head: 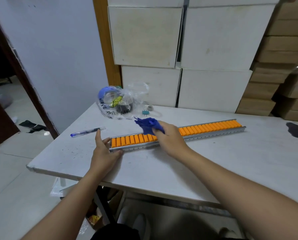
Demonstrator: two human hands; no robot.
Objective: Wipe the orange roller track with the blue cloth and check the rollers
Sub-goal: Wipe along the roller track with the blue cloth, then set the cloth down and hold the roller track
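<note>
The orange roller track (210,129), a long metal rail filled with orange rollers, lies slantwise across the white table (144,167). My left hand (104,149) holds its near left end, thumb along the front rail and fingers at the end cap. My right hand (170,137) grips the crumpled blue cloth (147,125) and presses it on the rollers a little left of the track's middle. The rollers under that hand are hidden.
A blue pen (87,132) lies left of the track. Behind it sit a clear plastic bag (120,103) with tape rolls and a teal binder clip (145,113). A dark stain (297,130) marks the right side. White boxes (196,49) stack against the back.
</note>
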